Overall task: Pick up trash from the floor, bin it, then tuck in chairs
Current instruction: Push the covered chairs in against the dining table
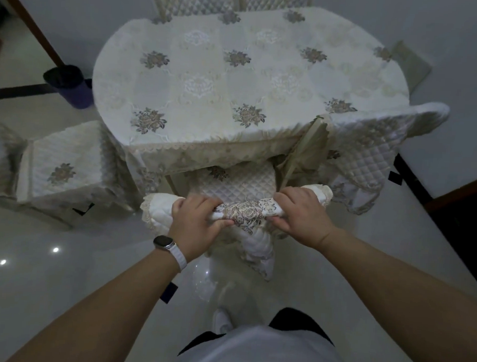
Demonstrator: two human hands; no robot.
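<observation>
Both hands clamped on the top rail of the near chair [247, 211]: left hand [195, 225] wrapped round the rail left of the embroidered flower, right hand [303, 213] wrapped round it on the other side, fingers curled over the quilted white cover. Smartwatch [165, 243] on a white band at the left wrist. Seat of that chair partly under the edge of the table [250, 80], front part hidden beneath the lace hem of the floral cloth, rear part and backrest out on the glossy floor [64, 269]. Second covered chair [71, 165] at left, clear of the table, seat fully exposed. Third chair [370, 142] at right, angled, backrest close against the table corner. Two more chair backs [212, 1] at the far side, close against the table. Dark bin [69, 84] with a black liner on the floor just left of the table, beside a brown door frame. White shoe [221, 321] and pale shirt at the bottom edge. No trash discernible on the visible floor.
</observation>
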